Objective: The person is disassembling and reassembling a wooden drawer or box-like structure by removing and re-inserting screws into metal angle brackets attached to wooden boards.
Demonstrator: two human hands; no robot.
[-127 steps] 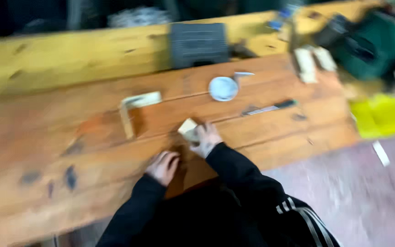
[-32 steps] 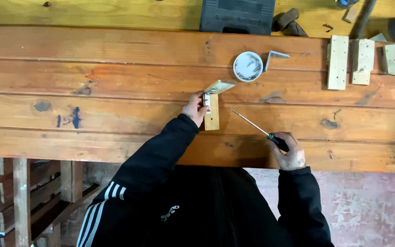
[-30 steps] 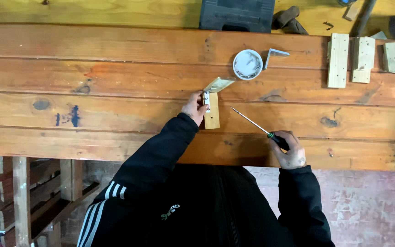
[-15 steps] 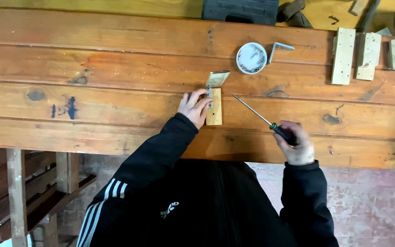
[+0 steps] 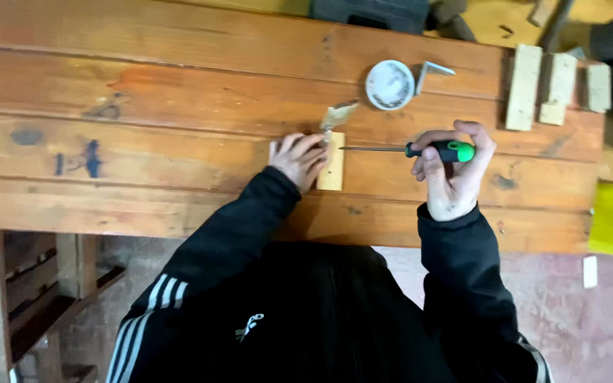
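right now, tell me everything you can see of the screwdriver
The screwdriver has a thin metal shaft and a black handle with a green end. It lies level above the wooden bench, tip pointing left toward the small wood block. The right hand grips its handle; nothing else visibly touches it.
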